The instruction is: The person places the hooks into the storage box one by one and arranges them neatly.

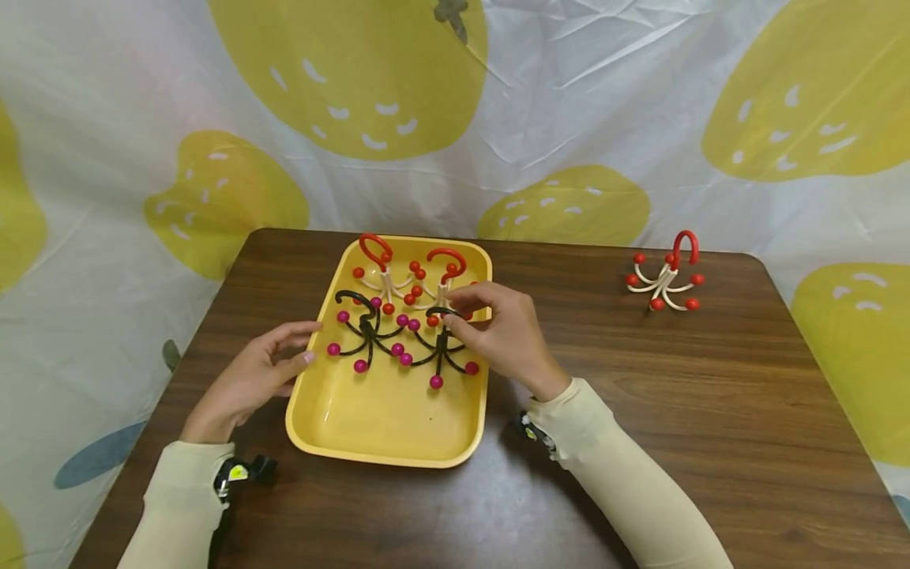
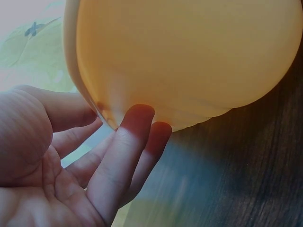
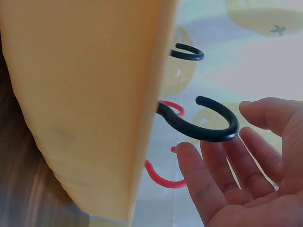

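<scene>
My left hand (image 1: 252, 377) is at the left side of the yellow tray (image 1: 384, 457). Its fingers (image 2: 137, 124) touch the tray's outer wall, with the thumb by the rim. Over the tray's right side is my right hand (image 1: 508, 336), thumb and fingers spread around the black hook (image 3: 222, 135) of a multi-armed hanger with magenta balls (image 1: 442, 348). A gap shows between thumb and hook; fingertip contact is unclear. A second black hanger (image 1: 367, 328) lies left of it. Behind them, two cream hangers with red hooks and balls, one at left (image 1: 386, 280), the other partly hidden (image 1: 444, 284).
Another cream hanger with a red hook (image 1: 664, 280) stands on the brown wooden table (image 1: 640, 411) at the back right. A white cloth with yellow fruit prints (image 1: 540, 95) hangs behind the table.
</scene>
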Demonstrator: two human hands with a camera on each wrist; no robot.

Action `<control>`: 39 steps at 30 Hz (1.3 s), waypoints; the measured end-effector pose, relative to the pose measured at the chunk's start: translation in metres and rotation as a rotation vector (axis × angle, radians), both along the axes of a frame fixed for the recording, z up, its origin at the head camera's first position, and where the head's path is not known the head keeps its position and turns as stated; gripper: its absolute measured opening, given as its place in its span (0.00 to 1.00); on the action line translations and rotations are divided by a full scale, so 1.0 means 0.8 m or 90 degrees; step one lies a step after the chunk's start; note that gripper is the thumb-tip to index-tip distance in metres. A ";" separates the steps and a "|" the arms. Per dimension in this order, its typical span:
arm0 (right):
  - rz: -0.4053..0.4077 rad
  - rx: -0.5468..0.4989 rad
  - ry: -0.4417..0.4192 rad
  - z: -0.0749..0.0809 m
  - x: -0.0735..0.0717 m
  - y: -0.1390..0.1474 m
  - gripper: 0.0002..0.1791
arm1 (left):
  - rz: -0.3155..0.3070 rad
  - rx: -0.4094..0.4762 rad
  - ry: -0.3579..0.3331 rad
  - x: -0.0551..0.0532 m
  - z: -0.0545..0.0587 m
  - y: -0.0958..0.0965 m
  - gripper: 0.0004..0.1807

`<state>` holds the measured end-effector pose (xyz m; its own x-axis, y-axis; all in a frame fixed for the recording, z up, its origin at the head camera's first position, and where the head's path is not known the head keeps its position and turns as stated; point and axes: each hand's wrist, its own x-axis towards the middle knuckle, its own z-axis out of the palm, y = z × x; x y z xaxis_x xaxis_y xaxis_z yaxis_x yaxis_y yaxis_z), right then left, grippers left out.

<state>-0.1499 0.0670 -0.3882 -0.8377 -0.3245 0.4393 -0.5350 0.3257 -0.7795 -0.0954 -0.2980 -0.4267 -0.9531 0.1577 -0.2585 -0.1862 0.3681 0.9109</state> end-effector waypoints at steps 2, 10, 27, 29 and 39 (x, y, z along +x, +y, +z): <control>-0.004 0.004 0.007 0.002 -0.001 0.002 0.13 | -0.001 0.001 0.002 0.000 0.000 0.000 0.31; -0.018 0.010 0.020 0.010 -0.006 0.013 0.13 | -0.004 -0.004 0.008 0.000 0.001 0.000 0.30; -0.106 0.031 0.046 0.026 -0.029 0.063 0.12 | -0.003 0.003 0.005 0.000 0.002 -0.001 0.30; -0.122 0.032 0.049 0.027 -0.031 0.070 0.12 | -0.005 0.006 0.005 0.000 0.001 -0.001 0.30; -0.186 0.006 0.039 0.030 -0.046 0.109 0.12 | -0.004 -0.004 -0.001 0.000 0.002 0.001 0.31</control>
<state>-0.1871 0.1541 -0.3644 -0.8681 -0.0781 0.4902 -0.4637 0.4800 -0.7447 -0.0952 -0.2974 -0.4248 -0.9519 0.1613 -0.2604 -0.1848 0.3753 0.9083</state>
